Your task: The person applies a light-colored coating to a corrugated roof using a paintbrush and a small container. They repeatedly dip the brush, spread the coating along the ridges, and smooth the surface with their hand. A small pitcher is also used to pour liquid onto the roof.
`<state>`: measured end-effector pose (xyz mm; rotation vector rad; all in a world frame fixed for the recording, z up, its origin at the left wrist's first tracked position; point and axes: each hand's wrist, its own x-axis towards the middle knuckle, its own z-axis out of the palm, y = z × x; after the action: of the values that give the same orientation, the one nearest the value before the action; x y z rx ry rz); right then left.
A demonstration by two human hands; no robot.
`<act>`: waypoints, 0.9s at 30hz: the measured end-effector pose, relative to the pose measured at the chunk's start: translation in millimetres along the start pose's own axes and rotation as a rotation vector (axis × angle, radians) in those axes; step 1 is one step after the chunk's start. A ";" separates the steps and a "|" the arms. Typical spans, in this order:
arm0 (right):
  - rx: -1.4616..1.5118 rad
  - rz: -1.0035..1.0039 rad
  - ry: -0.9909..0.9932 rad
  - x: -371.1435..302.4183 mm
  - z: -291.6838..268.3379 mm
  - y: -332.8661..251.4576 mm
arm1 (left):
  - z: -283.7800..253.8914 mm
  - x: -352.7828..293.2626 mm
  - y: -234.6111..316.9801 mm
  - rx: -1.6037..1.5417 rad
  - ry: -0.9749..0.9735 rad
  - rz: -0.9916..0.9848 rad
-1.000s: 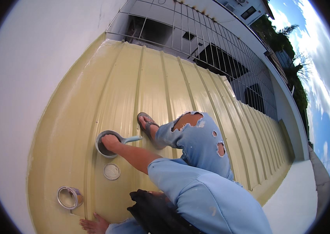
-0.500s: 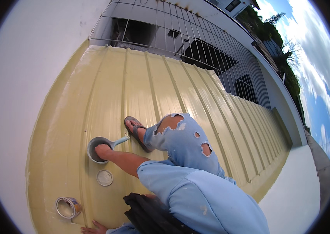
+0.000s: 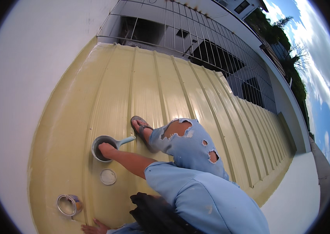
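Observation:
A grey-white dipper with a pale blue handle rests on the yellow ribbed roof. My right hand reaches down into its bowl. The hand looks closed with the fingertips low in the bowl, and what they grip, if anything, is hidden. Just below the dipper lies a round lid with a whitish coating. Farther toward the lower left, a small open can, pale inside, is tipped toward me. My left hand is near that can at the bottom edge, its fingers spread flat on the roof.
My sandalled foot and bent knee in ripped jeans are right of the dipper. A black cloth-like item hangs beside my sleeve. A white wall borders the roof's left side; a metal grille runs along the far edge.
The whole view has shifted a little, so the roof and the things on it appear slightly farther right. My right hand stays inside the dipper, and my left hand stays on the roof.

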<state>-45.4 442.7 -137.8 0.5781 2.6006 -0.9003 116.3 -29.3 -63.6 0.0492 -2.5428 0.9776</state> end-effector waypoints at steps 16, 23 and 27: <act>0.002 0.006 -0.062 1.7 0.0 1.1 | -25.4 13.9 6.0 -0.136 -0.037 -0.062; -0.053 -0.056 -0.083 -6.0 -13.7 -5.1 | -14.3 11.0 -1.3 -0.194 -0.209 -0.037; -0.063 -0.049 -0.078 -4.0 -3.9 3.8 | -6.9 6.6 -3.8 -0.313 -0.551 -0.073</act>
<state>-40.8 446.9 -135.1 0.4557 2.5730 -0.8354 113.5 -26.9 -54.0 0.3626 -3.1394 0.5802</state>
